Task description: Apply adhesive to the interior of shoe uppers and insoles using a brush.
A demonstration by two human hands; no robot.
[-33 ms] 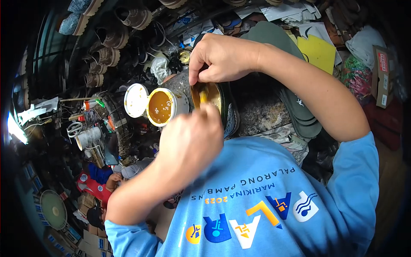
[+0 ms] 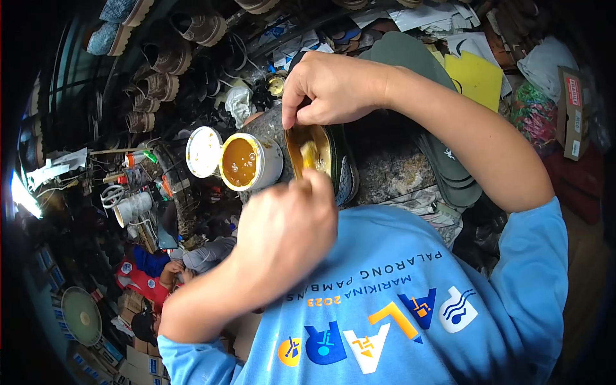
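My left hand (image 2: pixel 282 228) is closed round a small brush (image 2: pixel 308 156), whose yellow-coated head is inside a dark shoe (image 2: pixel 346 173) with grey patterned sides. A wet tan film coats the inside of the shoe. At the shoe's far end, the fingers of my right hand (image 2: pixel 321 90) pinch its edge and hold it in place. Just left of the shoe, a white tub (image 2: pixel 269 160) stands open, holding amber, bubbly liquid (image 2: pixel 240 163) that looks like glue. Its smeared lid (image 2: pixel 204 152) hangs back on the left. My left hand hides the brush's handle end.
Dark green sole-shaped sheets (image 2: pixel 459 176) lie under and beside my right forearm. Several brown shoes (image 2: pixel 160 86) fill racks at upper left. Scissors (image 2: pixel 112 196) and a thread spool (image 2: pixel 133 208) lie left of the tub. A person in red (image 2: pixel 141 282) sits at lower left.
The brush head has shifted slightly toward me and to the right inside the shoe, with my left hand moving a little. My right hand stays nearly still on the shoe.
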